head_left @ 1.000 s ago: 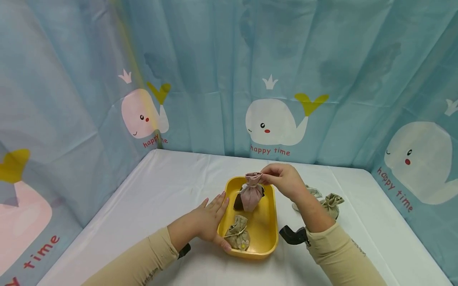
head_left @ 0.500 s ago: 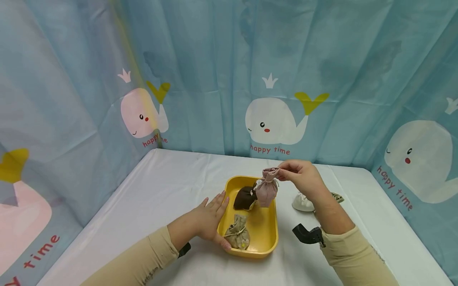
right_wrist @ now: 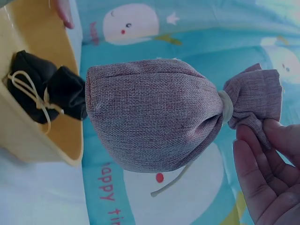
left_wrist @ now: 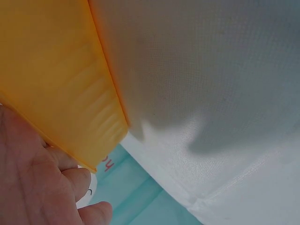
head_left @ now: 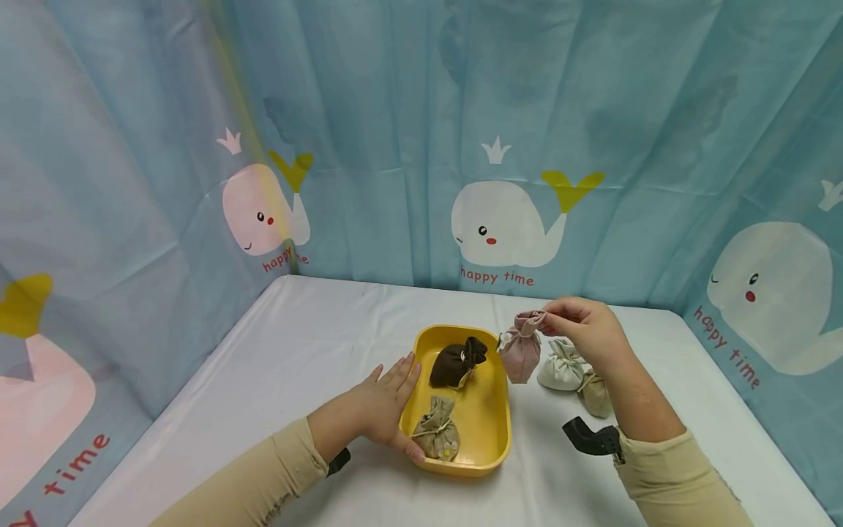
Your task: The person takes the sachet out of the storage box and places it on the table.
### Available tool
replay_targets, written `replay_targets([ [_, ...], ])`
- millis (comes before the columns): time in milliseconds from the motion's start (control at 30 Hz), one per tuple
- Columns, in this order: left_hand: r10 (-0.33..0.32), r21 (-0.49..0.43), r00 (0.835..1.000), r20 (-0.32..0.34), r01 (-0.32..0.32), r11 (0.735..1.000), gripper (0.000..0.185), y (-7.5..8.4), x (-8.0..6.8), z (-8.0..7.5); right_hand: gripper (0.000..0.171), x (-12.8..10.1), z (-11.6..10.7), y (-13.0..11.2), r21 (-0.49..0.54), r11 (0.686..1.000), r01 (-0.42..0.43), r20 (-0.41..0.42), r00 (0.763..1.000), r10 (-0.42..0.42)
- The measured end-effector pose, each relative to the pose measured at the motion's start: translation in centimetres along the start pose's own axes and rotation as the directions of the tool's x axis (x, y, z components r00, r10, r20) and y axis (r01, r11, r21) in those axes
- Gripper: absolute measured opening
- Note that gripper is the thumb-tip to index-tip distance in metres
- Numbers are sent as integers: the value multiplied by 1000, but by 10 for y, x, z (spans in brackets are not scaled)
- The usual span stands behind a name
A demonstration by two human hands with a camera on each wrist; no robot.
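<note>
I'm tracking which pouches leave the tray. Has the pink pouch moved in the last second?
Yes. The pink pouch, pinched by the right hand, has gone rightward from above the yellow tray to hang just past its right rim.

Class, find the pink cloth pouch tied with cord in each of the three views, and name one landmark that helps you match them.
Head: pink cloth pouch hangs right of centre, pinched by the right hand.
Left wrist: not in it.
Right wrist: pouch fills the centre.
Shared landmark: yellow plastic tray.
</note>
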State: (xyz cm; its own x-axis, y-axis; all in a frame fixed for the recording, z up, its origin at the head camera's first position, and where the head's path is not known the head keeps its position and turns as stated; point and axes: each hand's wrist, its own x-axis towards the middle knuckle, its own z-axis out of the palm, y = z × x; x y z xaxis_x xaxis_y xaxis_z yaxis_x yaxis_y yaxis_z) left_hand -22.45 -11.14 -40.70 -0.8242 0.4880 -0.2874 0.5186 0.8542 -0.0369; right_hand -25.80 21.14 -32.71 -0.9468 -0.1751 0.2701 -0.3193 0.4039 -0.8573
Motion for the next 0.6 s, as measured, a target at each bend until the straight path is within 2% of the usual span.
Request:
replay_targets([
  [133,-3,-10,1000,11,4,1000,139,0,0,-1,25,-3,-5,4,16,1000,-18,-9,1000,18],
  [433,-3,-17,1000,15,3,1000,139,-1,0,0,22,-8,-12,19,1,1000,6,-21,1000,-6],
  [600,-4,-32,1000,8,4,999,138,-1,0,-1,21,-10,-14,21,-32,999,-31,-19,999,31],
])
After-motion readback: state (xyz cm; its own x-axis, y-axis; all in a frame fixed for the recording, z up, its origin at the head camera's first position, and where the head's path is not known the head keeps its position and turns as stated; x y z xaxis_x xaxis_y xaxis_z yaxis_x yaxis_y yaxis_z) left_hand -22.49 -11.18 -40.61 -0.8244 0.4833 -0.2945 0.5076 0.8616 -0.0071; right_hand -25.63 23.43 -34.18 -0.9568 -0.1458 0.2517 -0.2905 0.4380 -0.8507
